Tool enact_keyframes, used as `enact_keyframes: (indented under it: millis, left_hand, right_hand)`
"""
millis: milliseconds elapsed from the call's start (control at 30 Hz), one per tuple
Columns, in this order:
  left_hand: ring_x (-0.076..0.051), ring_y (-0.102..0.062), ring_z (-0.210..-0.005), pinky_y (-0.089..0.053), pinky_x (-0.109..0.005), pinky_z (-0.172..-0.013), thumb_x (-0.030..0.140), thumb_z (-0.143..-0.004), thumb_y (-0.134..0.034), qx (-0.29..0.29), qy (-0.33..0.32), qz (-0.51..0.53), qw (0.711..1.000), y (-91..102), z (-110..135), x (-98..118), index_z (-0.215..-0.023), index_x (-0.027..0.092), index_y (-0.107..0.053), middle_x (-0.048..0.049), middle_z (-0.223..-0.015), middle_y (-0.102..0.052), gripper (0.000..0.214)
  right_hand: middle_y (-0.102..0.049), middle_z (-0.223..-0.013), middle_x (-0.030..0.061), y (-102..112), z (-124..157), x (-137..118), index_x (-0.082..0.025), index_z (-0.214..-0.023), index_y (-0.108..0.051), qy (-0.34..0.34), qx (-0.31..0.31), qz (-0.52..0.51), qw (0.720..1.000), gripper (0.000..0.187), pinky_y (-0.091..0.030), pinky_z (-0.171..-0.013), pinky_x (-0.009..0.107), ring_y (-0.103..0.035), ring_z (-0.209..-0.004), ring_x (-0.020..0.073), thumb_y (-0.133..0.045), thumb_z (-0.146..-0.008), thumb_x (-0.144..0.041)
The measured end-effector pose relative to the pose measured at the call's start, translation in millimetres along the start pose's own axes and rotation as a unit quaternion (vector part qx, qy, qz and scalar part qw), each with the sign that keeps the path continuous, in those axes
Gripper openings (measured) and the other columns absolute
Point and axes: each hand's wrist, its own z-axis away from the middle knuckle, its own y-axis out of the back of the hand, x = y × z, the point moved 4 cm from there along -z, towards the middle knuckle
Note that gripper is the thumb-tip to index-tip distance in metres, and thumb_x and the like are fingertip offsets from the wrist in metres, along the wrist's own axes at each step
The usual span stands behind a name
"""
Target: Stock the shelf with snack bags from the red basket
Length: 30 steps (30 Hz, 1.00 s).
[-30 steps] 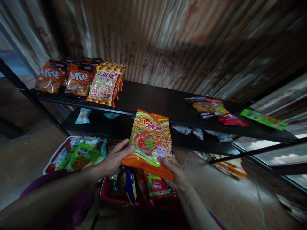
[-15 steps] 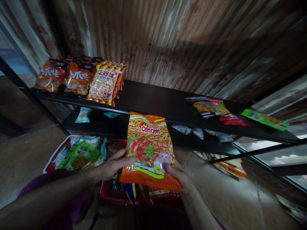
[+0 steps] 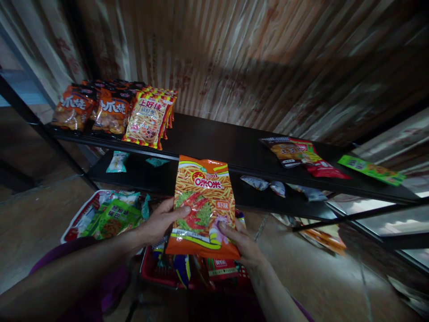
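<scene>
An orange snack bag (image 3: 205,192) with shrimp and fries-like sticks printed on it is held upright, its face toward me. My left hand (image 3: 162,223) grips its left edge, thumb across the front. On the lower right edge my right hand (image 3: 243,241) is closed, thumb pressing on the printed pink figure. Below the bag stands a red basket (image 3: 157,279) with several packets in it, partly hidden by the bag and my hands. Behind the bag is the front edge of a black shelf (image 3: 214,134).
On the shelf's left stand black-orange bags (image 3: 112,112) and red-yellow bags (image 3: 145,118). A brown packet (image 3: 284,150), a red packet (image 3: 325,167) and a green packet (image 3: 372,170) lie at the right. Small packets rest on the lower shelf (image 3: 147,181). A white-rimmed basket (image 3: 75,221) stands at lower left.
The orange bag has shifted slightly left and up and turned a little, with both hands still on it. My left thumb sits higher on its front. The shelf goods stay in place.
</scene>
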Motion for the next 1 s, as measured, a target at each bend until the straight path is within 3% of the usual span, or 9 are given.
enact_keyframes:
  millis: [167,433,533,733,1000]
  left_hand:
    - [-0.025,-0.069,-0.085,-0.051,-0.04,-0.084,0.038,-0.067,-0.077,0.037,-0.012,0.008,0.999,5.5,-1,-2,-0.107,0.015,-0.065,-0.0075,-0.091,-0.073,0.048]
    - [-0.026,-0.069,-0.079,-0.052,-0.041,-0.08,0.038,-0.064,-0.079,-0.002,0.033,-0.002,0.999,2.0,3,-5,-0.102,0.013,-0.067,-0.01,-0.09,-0.073,0.047]
    - [-0.024,-0.069,-0.075,-0.052,-0.038,-0.077,0.041,-0.066,-0.077,-0.007,0.021,-0.017,1.0,2.4,2,-8,-0.099,0.014,-0.069,-0.0076,-0.086,-0.074,0.043]
    - [-0.024,-0.068,-0.078,-0.051,-0.036,-0.078,0.048,-0.069,-0.072,0.06,-0.01,-0.015,0.998,16.9,-7,-14,-0.089,0.015,-0.071,-0.006,-0.081,-0.073,0.039]
    - [-0.026,-0.066,-0.09,-0.052,-0.038,-0.08,0.047,-0.072,-0.07,0.037,-0.044,-0.019,0.998,24.8,-2,-23,-0.099,0.02,-0.068,-0.0063,-0.092,-0.072,0.038]
  right_hand:
    - [-0.075,-0.089,0.0061,-7,-6,-3,-0.019,-0.095,-0.066,0.019,0.029,-0.001,0.999,0.044,-0.054,-0.081,0.042,-0.071,-0.079,0.0252,-0.082,-0.059,-0.041]
    - [-0.075,-0.085,0.005,-4,-14,6,-0.02,-0.089,-0.066,0.028,0.032,0.021,0.999,0.043,-0.056,-0.074,0.038,-0.071,-0.078,0.0249,-0.079,-0.06,-0.049]
    - [-0.075,-0.084,0.0054,-8,-17,10,-0.018,-0.09,-0.067,0.018,0.019,0.034,0.999,0.04,-0.055,-0.073,0.037,-0.07,-0.074,0.0237,-0.078,-0.064,-0.046]
    - [-0.074,-0.075,0.0024,1,-18,18,-0.02,-0.083,-0.069,0.028,0.082,0.066,0.994,0.037,-0.055,-0.062,0.033,-0.068,-0.062,0.021,-0.078,-0.062,-0.048]
    - [-0.073,-0.083,0.0059,-14,-19,31,-0.02,-0.089,-0.068,0.052,-0.016,0.059,0.997,0.04,-0.052,-0.079,0.044,-0.069,-0.082,0.0286,-0.076,-0.064,-0.049]
